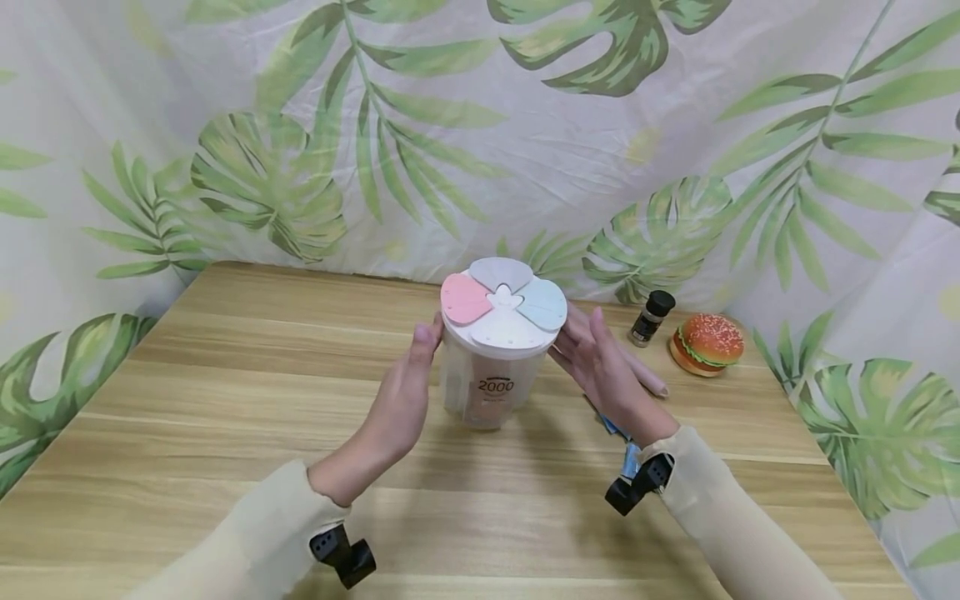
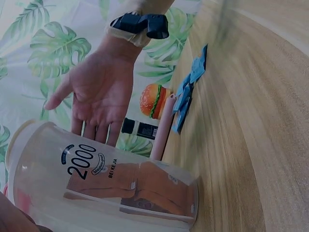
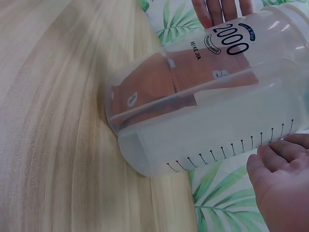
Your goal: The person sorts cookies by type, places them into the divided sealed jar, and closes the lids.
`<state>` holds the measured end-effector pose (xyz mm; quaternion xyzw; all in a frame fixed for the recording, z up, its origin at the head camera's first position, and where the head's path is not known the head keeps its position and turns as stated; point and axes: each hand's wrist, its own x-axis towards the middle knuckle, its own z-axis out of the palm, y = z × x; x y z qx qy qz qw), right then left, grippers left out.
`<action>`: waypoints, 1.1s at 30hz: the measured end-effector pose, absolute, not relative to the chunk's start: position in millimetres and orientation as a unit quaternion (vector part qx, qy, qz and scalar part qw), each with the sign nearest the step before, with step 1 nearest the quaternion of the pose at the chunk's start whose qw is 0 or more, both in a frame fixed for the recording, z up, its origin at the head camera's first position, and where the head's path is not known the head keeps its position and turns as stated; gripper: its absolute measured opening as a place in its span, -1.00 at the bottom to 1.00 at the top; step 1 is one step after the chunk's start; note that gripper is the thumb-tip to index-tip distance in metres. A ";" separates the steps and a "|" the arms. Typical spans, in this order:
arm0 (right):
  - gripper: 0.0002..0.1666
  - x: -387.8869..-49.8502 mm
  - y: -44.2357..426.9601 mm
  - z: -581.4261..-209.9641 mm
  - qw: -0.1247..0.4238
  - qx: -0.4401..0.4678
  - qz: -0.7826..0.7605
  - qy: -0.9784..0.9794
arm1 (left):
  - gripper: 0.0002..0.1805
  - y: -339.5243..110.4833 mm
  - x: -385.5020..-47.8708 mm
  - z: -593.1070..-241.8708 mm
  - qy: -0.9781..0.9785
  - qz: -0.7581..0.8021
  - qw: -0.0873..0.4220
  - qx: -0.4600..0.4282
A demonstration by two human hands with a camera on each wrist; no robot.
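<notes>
A clear plastic storage canister [image 1: 489, 392] stands upright on the table, marked 2000. Its round lid [image 1: 506, 332] has pink, grey, pale blue and white flaps, all lying closed. Through the wall in the left wrist view, brown-orange sachets [image 2: 161, 191] show in one compartment. My left hand [image 1: 393, 408] is at the canister's left side, its fingers extended along the wall and partly hidden behind it. On the opposite side, my right hand [image 1: 603, 379] has its palm turned inward and its straight fingertips at the wall. Neither hand curls round the canister.
Several blue packets [image 2: 186, 94] lie on the table [image 1: 225, 400] by my right wrist. Beyond them are a pink rod-like item [image 1: 647, 375], a small black-capped seasoning bottle [image 1: 651, 318] and a toy hamburger [image 1: 707, 343]. A leaf-print cloth [image 1: 420, 108] hangs behind the table.
</notes>
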<state>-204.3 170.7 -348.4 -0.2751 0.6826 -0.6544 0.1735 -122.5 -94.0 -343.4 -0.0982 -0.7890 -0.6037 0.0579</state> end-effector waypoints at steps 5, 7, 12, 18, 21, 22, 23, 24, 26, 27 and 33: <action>0.05 -198.5 177.7 -349.0 0.180 -0.280 -0.648 0.685 | -0.06 -97.8 -133.4 -345.5 -0.762 -0.635 0.042 -0.119; 0.07 -195.1 181.0 -349.1 0.184 -0.280 -0.646 0.686 | -0.07 -99.7 -138.4 -345.9 -0.755 -0.642 0.034 -0.126; 0.06 -184.8 187.6 -348.7 0.186 -0.290 -0.636 0.691 | -0.09 -103.1 -154.3 -346.6 -0.745 -0.651 0.011 -0.142; 0.09 -169.8 188.0 -347.3 0.174 -0.293 -0.623 0.704 | -0.06 -105.2 -174.2 -344.8 -0.744 -0.655 -0.030 -0.125; 0.08 -160.3 188.0 -347.8 0.166 -0.295 -0.611 0.715 | -0.05 -106.6 -182.7 -343.1 -0.742 -0.658 -0.045 -0.121; 0.06 -157.2 187.6 -348.2 0.163 -0.299 -0.609 0.716 | -0.05 -107.0 -185.2 -342.2 -0.743 -0.657 -0.049 -0.119; 0.05 -154.0 187.0 -348.6 0.158 -0.305 -0.605 0.718 | -0.04 -107.5 -187.5 -341.4 -0.742 -0.658 -0.052 -0.119; 0.03 -151.1 186.3 -349.1 0.153 -0.312 -0.603 0.719 | -0.04 -107.9 -189.7 -340.4 -0.740 -0.659 -0.056 -0.120; -0.01 -146.0 184.6 -349.9 0.144 -0.326 -0.596 0.719 | -0.03 -108.0 -194.0 -339.1 -0.736 -0.664 -0.063 -0.118; -0.01 -143.8 183.8 -350.3 0.141 -0.332 -0.594 0.719 | -0.03 -107.8 -196.0 -338.7 -0.733 -0.666 -0.067 -0.117; -0.04 -133.0 179.2 -350.1 0.149 -0.335 -0.586 0.723 | 0.01 -104.0 -206.1 -337.7 -0.716 -0.685 -0.085 -0.108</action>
